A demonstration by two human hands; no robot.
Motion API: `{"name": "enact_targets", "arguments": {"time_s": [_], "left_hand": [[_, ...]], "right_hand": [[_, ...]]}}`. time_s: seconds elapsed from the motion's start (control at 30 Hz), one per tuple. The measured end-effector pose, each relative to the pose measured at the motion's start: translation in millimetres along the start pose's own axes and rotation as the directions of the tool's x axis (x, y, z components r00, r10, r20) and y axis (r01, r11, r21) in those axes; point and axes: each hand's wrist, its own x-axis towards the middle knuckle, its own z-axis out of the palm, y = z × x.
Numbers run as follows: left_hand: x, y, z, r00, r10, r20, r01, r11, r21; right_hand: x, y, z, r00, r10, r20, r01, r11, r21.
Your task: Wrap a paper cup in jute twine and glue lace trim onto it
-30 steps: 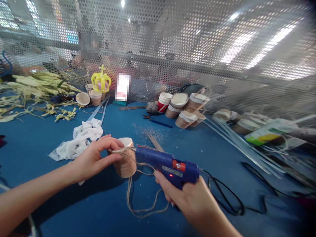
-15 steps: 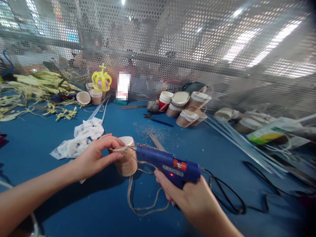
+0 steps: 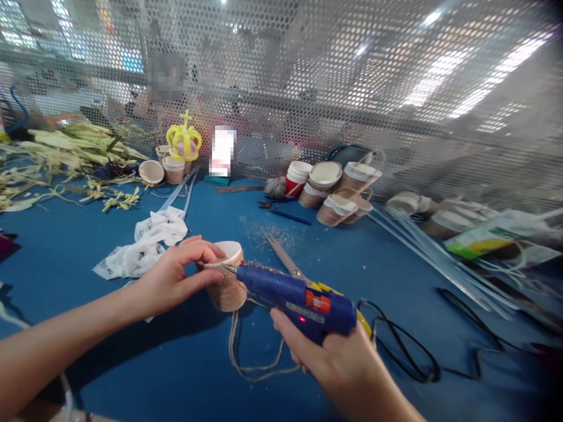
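A paper cup wrapped in brown twine [image 3: 229,290] is pinched at its rim by my left hand [image 3: 187,272], thumb outside and fingers over the edge. My right hand [image 3: 328,357] grips a blue hot glue gun [image 3: 281,287] with its red light lit. The gun's metal nozzle points left and meets the cup near its rim, close to my left thumb. A loose length of twine [image 3: 253,375] hangs from the cup and loops on the blue table. Behind the gun lie scissors [image 3: 285,256] with yellow handles, partly covered by it.
Crumpled white lace [image 3: 132,258] lies left of the cup. Twine-wrapped cups [image 3: 336,210], pliers [image 3: 285,214] and a twine ball [image 3: 275,187] stand toward the mesh wall. Clear glue sticks [image 3: 431,258] and a black cord [image 3: 409,351] are at right; dried husks [image 3: 70,146] at far left.
The glue gun has shifted slightly left and down along the cup's rim, uncovering the scissors' yellow handles. My left hand keeps its hold on the cup. The view has shifted slightly.
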Motion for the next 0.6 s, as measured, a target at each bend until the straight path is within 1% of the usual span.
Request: {"name": "enact_targets", "arguments": {"time_s": [0.13, 0.27, 0.4, 0.6], "left_hand": [[0.5, 0.4, -0.1, 1.000, 0.009, 0.002, -0.009, 1.000, 0.010], [0.0, 0.0, -0.5, 1.000, 0.016, 0.004, -0.016, 1.000, 0.019], [-0.3, -1.1, -0.8, 1.000, 0.029, -0.006, -0.029, 0.999, 0.020], [-0.5, -1.6, -1.2, 1.000, 0.027, -0.011, -0.027, 0.999, 0.026]], "right_hand": [[0.4, 0.9, -2.2, 1.000, -0.012, 0.015, 0.012, 1.000, -0.024], [-3.0, 3.8, -6.4, 0.999, 0.006, -0.041, -0.009, 0.998, -0.068], [-4.6, 11.7, -6.6, 0.998, 0.035, -0.052, -0.039, 0.997, -0.066], [0.3, 33.0, 3.9, 0.977, 0.014, -0.212, -0.024, 0.999, -0.046]]}}
